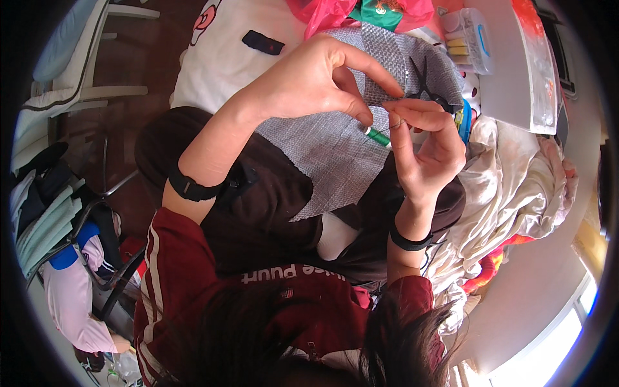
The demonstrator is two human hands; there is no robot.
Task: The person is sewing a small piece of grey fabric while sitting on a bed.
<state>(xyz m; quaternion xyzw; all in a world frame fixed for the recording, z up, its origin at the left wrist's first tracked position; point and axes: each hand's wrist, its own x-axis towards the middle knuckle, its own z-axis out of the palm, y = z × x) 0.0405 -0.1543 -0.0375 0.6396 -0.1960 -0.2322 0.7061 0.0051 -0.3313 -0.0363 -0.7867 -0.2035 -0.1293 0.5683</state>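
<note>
Home, apparently a bedroom, rumpled pale bedding [509,174], piled clothes [48,226]

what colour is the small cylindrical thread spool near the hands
The small cylindrical thread spool is green with a white end, best seen in the head view.

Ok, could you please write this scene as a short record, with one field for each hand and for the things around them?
Left hand: left hand above the cloth, thumb and forefinger apart
Right hand: right hand facing it, thumb and forefinger tips together; anything between them too small to tell
Thread: green spool, seen just below the fingertips
Fabric: grey cloth, partly across the lap
Cutting tool: black scissors, blades apart, beyond the right hand
Container: clear box with blue handle, upper right
</note>
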